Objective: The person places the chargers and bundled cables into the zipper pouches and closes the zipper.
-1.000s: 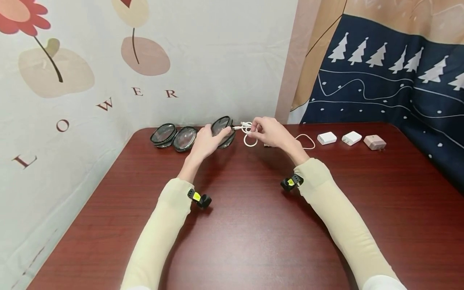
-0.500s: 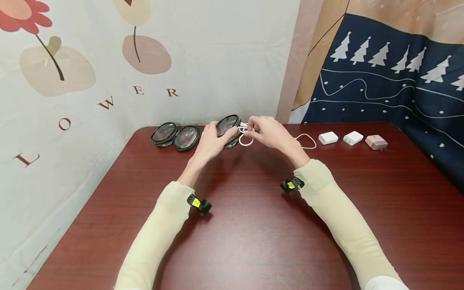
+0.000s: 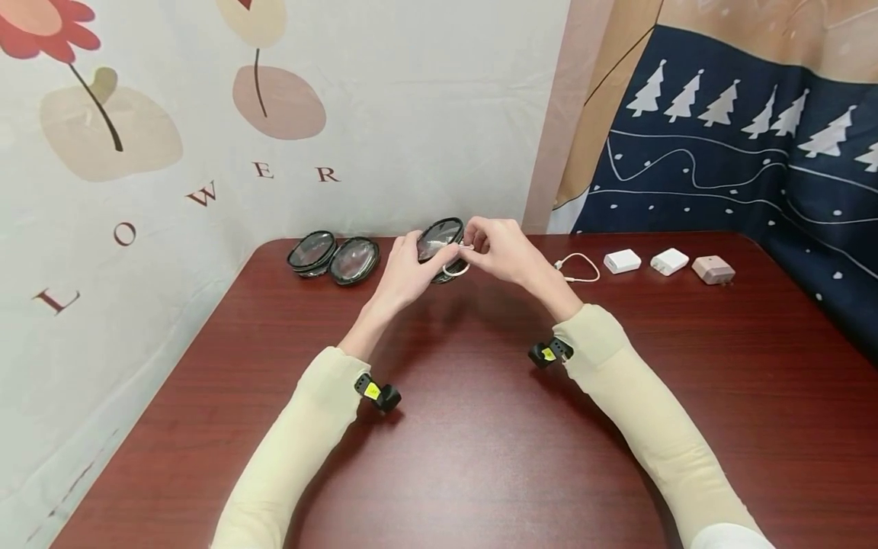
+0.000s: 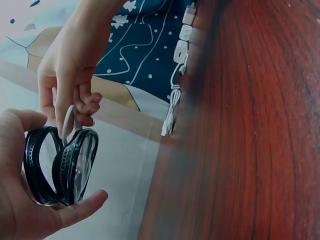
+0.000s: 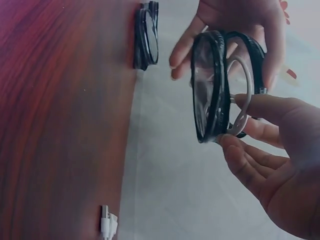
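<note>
A round clear zip pouch (image 3: 437, 236) with black trim is held above the far side of the table by my left hand (image 3: 405, 276). In the left wrist view its two halves gape apart, and the fingers and thumb of that hand grip its edges. My right hand (image 3: 507, 252) pinches a looped white charging cable (image 5: 248, 80) at the pouch's mouth. The right wrist view shows the loop between the pouch's two sides, the right fingertips right at the rim. Part of the cable is hidden behind the fingers and the black trim.
Two similar round pouches, one (image 3: 312, 252) and another (image 3: 354, 261), lie at the back left. Right of my hands are another white cable (image 3: 581, 280), two white charger plugs (image 3: 622, 261) and a pinkish one (image 3: 713, 270). A printed cloth (image 3: 425, 114) hangs behind the table's back edge.
The left hand has brought the pouch rightward to meet the right hand. The cable loop, beside the pouch earlier, has passed into its mouth.
</note>
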### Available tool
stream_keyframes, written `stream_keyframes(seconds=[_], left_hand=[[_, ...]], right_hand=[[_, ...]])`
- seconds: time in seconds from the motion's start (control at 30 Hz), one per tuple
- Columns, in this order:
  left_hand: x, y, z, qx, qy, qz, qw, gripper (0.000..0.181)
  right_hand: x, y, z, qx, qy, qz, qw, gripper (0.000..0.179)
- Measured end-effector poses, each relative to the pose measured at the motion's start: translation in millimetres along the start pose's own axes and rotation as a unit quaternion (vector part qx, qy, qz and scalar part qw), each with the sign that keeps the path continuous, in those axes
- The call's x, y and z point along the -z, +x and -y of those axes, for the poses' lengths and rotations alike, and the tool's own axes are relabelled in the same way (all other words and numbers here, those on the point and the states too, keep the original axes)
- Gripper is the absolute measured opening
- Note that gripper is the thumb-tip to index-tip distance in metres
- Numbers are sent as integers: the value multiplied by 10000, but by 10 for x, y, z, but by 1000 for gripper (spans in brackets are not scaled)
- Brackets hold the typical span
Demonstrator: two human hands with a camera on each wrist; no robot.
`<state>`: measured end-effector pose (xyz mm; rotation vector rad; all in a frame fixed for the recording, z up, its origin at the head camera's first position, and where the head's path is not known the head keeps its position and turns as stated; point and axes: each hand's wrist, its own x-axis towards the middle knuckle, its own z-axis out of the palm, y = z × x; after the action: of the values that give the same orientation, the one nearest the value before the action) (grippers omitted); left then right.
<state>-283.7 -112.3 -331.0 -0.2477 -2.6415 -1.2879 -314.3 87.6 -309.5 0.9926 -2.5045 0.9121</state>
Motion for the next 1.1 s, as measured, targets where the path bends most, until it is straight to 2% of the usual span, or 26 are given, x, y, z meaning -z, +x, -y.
stream_keyframes(seconds=[0.2, 0.5, 0.73, 1.1], left_hand=[[5, -3, -18, -11, -297, -35, 9996, 70], [1, -25, -42, 205, -684, 192, 9973, 70], [-12, -24, -50, 311, -1010, 240, 9941, 69], [-2, -28, -65, 470, -1444, 278, 9880, 65]], right_hand=[[-47, 5, -16, -126, 156, -152, 9997, 12], [-127, 5, -38, -445, 195, -322, 9983, 13], [-156, -1, -2, -783, 50, -436, 9960, 14], [-237, -9, 59, -1050, -119, -489, 9932, 22]])
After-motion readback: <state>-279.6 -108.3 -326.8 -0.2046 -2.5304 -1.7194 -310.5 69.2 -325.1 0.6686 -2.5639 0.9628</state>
